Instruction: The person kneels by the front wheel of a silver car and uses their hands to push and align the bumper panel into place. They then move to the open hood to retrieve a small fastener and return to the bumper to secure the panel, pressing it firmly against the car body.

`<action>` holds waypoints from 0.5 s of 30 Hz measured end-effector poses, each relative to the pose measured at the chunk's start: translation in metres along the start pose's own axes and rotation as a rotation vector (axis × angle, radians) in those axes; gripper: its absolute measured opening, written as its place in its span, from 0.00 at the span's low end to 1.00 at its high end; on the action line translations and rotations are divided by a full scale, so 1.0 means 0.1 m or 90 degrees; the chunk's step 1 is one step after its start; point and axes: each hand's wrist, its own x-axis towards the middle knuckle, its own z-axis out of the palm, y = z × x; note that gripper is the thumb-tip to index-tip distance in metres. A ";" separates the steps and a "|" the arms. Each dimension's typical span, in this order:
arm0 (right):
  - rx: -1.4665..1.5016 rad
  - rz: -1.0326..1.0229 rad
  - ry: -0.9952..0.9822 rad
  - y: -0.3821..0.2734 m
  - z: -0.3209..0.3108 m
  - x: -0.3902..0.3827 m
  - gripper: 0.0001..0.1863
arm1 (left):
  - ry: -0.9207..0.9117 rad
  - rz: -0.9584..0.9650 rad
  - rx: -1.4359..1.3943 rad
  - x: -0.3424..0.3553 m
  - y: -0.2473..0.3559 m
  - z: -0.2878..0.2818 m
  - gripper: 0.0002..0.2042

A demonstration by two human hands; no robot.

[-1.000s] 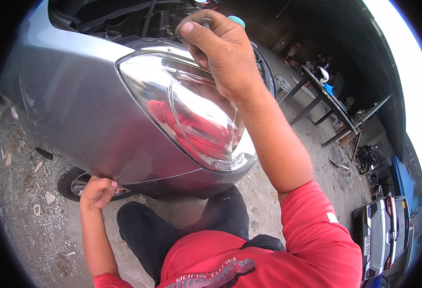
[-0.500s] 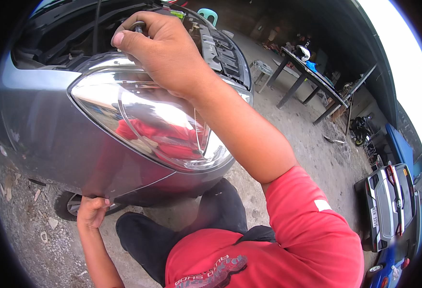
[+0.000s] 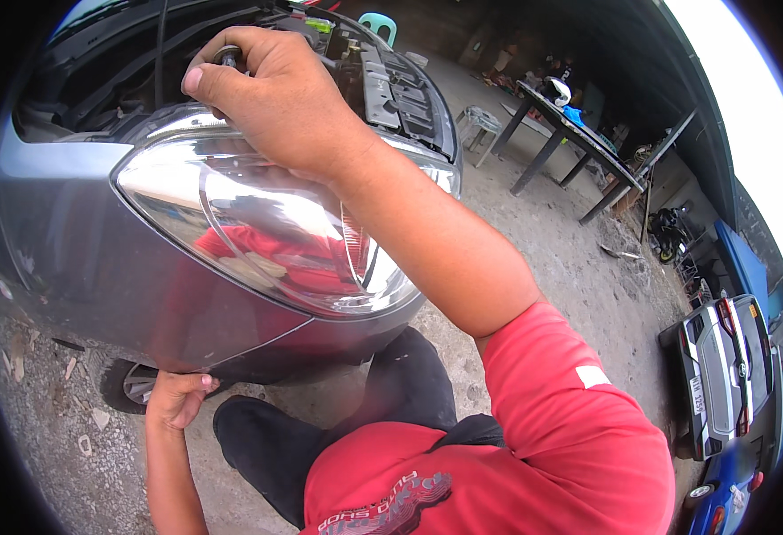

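At the top of a clear headlight (image 3: 275, 227) on a grey car, my right hand (image 3: 275, 98) is closed, thumb against bent fingers. A small dark round-headed part (image 3: 228, 55), bolt-like, shows between them; its lower end is hidden. Low down on the left, my left hand (image 3: 177, 399) has its fingers curled at the lower edge of the front bumper (image 3: 240, 334), beside the wheel arch. Some of those fingertips are out of sight. The headlight sits in its opening, and its lens reflects my red shirt.
Above the headlight lies the exposed engine bay (image 3: 396, 89). A front wheel (image 3: 131, 385) shows below the bumper, over gravel (image 3: 61, 455). Off to the right stand a dark table (image 3: 578, 134), a small stool (image 3: 480, 125) and a parked silver car (image 3: 717, 374).
The car and my right hand appear slightly farther left in the picture. Both hands keep nearly the same hold and place on the car.
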 end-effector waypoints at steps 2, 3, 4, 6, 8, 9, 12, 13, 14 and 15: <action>0.020 0.020 -0.003 0.01 0.00 -0.01 0.12 | 0.011 0.031 -0.028 -0.01 -0.09 0.08 0.29; 0.019 0.024 -0.003 0.01 -0.01 -0.02 0.12 | 0.016 0.047 -0.043 -0.02 -0.14 0.10 0.26; 0.003 0.015 -0.002 0.01 0.00 -0.01 0.12 | 0.011 0.061 -0.054 -0.03 -0.17 0.06 0.25; -0.017 0.006 -0.001 0.00 0.01 0.01 0.12 | 0.002 0.091 -0.077 -0.05 -0.26 -0.03 0.21; -0.035 0.007 -0.001 -0.03 -0.02 0.00 0.12 | -0.007 0.151 -0.138 -0.02 -0.40 -0.05 0.22; -0.026 0.011 -0.003 -0.03 -0.03 0.00 0.12 | -0.011 0.181 -0.169 0.01 -0.45 -0.05 0.22; -0.015 0.013 -0.003 -0.02 -0.02 -0.01 0.12 | 0.005 0.254 -0.194 0.07 -0.60 -0.01 0.22; -0.023 0.002 -0.001 -0.01 -0.02 0.00 0.13 | 0.015 0.270 -0.190 0.08 -0.63 -0.04 0.22; -0.030 -0.009 0.002 -0.01 -0.01 0.00 0.13 | 0.026 0.286 -0.185 0.08 -0.67 -0.06 0.22; -0.013 -0.003 -0.002 0.01 0.00 0.01 0.13 | 0.037 0.302 -0.181 0.09 -0.70 -0.08 0.22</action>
